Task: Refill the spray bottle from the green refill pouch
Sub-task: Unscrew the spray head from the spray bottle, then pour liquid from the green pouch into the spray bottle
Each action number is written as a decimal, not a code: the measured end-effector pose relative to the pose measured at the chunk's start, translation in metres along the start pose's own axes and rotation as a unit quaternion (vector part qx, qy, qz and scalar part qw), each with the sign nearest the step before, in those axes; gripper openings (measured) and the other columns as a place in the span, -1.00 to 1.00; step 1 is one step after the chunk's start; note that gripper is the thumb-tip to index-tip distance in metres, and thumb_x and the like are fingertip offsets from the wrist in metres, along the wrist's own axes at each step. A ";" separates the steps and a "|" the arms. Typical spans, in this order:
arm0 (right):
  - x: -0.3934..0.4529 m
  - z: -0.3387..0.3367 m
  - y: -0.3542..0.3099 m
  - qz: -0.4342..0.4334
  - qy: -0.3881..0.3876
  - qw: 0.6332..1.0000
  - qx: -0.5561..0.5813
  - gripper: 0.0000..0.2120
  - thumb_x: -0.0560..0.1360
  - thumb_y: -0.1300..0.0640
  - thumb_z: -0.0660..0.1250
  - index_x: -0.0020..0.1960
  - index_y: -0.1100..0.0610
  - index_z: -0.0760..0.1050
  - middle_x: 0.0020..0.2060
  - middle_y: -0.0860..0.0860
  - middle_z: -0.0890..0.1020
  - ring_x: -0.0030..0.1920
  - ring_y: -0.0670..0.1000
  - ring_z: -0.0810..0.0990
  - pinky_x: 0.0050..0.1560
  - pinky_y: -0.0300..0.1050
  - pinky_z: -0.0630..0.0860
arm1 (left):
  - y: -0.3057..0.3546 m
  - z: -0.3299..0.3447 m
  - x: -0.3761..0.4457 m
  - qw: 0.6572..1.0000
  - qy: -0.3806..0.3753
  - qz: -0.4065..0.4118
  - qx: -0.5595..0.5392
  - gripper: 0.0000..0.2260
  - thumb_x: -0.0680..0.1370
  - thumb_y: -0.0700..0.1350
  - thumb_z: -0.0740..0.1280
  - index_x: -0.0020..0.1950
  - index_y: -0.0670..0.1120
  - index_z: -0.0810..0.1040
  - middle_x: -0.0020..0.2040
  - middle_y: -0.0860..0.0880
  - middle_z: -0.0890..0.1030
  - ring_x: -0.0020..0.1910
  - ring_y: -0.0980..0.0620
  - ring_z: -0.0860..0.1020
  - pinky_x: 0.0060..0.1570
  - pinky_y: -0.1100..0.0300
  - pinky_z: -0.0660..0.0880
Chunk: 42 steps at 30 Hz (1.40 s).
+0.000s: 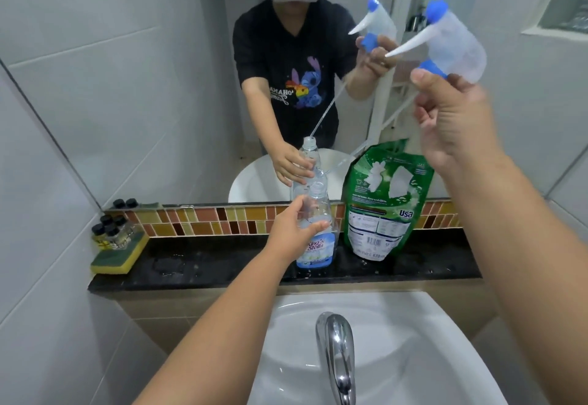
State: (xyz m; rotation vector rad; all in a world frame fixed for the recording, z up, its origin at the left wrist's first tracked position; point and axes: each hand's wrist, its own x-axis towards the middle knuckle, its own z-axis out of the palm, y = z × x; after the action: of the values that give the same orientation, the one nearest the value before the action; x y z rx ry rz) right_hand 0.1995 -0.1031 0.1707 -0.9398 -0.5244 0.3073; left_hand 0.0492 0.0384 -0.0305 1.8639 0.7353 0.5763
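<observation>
Spray bottle (315,229) stands uncapped on the desk (222,268), steadied by the closed left hand (294,233); the right hand (451,118) pinches the lifted trigger head (451,42). Opening is underway; next, set it aside and take the green pouch (381,207), just right.

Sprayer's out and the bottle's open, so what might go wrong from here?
The dip tube hangs from the spray head in the right hand and may drip on the counter. The green pouch could topple if bumped. The spray bottle, steadied only by the left hand, might tip.
</observation>
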 end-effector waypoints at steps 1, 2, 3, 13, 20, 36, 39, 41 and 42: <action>-0.001 -0.005 -0.002 0.005 0.012 1.000 0.001 -0.75 0.45 0.29 0.46 -0.04 0.04 0.45 -0.24 -0.12 0.54 -0.39 -0.23 0.50 -0.29 -0.34 0.39 | 0.000 0.000 0.000 1.000 0.000 -0.003 -0.002 -0.69 0.49 0.00 0.52 0.15 0.16 0.48 0.19 0.04 0.61 0.20 0.01 0.57 0.21 -0.15 0.57; -0.003 -0.010 -0.004 0.009 0.026 1.000 0.003 -0.76 0.45 0.29 0.46 -0.09 0.03 0.45 -0.28 -0.13 0.53 -0.41 -0.23 0.49 -0.30 -0.34 0.37 | 0.000 0.000 0.001 1.000 0.001 -0.006 -0.003 -0.68 0.49 -0.01 0.52 0.15 0.19 0.48 0.19 0.05 0.61 0.20 0.03 0.56 0.22 -0.14 0.57; -0.005 -0.015 -0.005 0.013 0.040 0.999 0.010 -0.75 0.45 0.30 0.46 -0.13 0.02 0.45 -0.31 -0.13 0.53 -0.42 -0.22 0.47 -0.32 -0.34 0.36 | 0.000 0.000 0.001 1.000 0.001 -0.010 -0.004 -0.67 0.49 -0.01 0.52 0.15 0.20 0.47 0.20 0.05 0.61 0.21 0.03 0.56 0.23 -0.13 0.56; -0.038 -0.073 0.025 0.098 0.123 0.983 0.095 -0.56 0.45 0.22 0.46 0.26 -0.01 0.43 -0.22 -0.07 0.55 -0.36 -0.16 0.42 -0.40 -0.37 0.37 | 0.007 -0.003 0.002 0.998 -0.024 -0.047 -0.025 -0.61 0.49 -0.07 0.53 0.27 0.09 0.52 0.25 0.00 0.62 0.25 -0.04 0.56 0.27 -0.18 0.53; -0.109 -0.152 0.089 0.194 0.165 0.964 0.081 -0.81 0.53 0.22 0.39 0.08 -0.02 0.55 -0.18 0.00 0.63 -0.28 -0.12 0.56 -0.26 -0.34 0.53 | 0.016 -0.013 0.006 0.996 -0.060 -0.062 -0.006 -0.61 0.51 -0.11 0.50 0.29 0.11 0.50 0.33 -0.04 0.56 0.29 -0.07 0.52 0.17 -0.17 0.59; -0.168 -0.247 0.201 0.407 0.091 0.891 -0.180 -0.84 0.54 0.25 0.39 0.04 0.04 0.51 -0.10 0.04 0.62 -0.13 0.01 0.57 -0.14 -0.17 0.46 | 0.009 -0.012 0.006 0.997 -0.051 -0.053 -0.007 -0.63 0.50 -0.11 0.51 0.25 0.15 0.53 0.24 0.01 0.59 0.27 -0.05 0.52 0.26 -0.20 0.53; -0.166 -0.244 0.217 0.398 -0.007 0.864 -0.308 -0.75 0.47 0.24 0.47 0.11 0.13 0.54 -0.11 0.07 0.61 -0.18 0.02 0.56 -0.21 -0.20 0.46 | 0.007 -0.012 0.008 0.997 -0.053 -0.054 -0.001 -0.59 0.50 -0.10 0.51 0.31 0.10 0.53 0.31 -0.04 0.58 0.31 -0.08 0.51 0.28 -0.21 0.52; -0.163 -0.242 0.225 0.378 -0.057 0.843 -0.378 -0.76 0.41 0.25 0.52 0.03 0.11 0.56 -0.19 0.05 0.61 -0.27 -0.02 0.54 -0.29 -0.22 0.43 | 0.006 -0.013 0.009 0.997 -0.055 -0.055 -0.007 -0.58 0.50 -0.12 0.51 0.32 0.10 0.52 0.31 -0.03 0.59 0.33 -0.08 0.51 0.29 -0.22 0.51; -0.161 -0.240 0.228 0.366 -0.072 0.834 -0.406 -0.77 0.39 0.25 0.53 -0.01 0.08 0.57 -0.23 0.03 0.59 -0.30 -0.03 0.51 -0.31 -0.22 0.41 | 0.006 -0.013 0.009 0.997 -0.056 -0.055 -0.011 -0.59 0.51 -0.13 0.50 0.32 0.10 0.52 0.30 -0.02 0.60 0.33 -0.09 0.51 0.30 -0.22 0.51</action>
State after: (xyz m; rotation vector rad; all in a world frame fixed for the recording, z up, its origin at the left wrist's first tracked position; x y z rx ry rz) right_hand 0.1918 -0.2146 -0.1798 -1.9655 -0.4063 0.8961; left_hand 0.0485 0.0515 -0.0196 1.8072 0.7497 0.4038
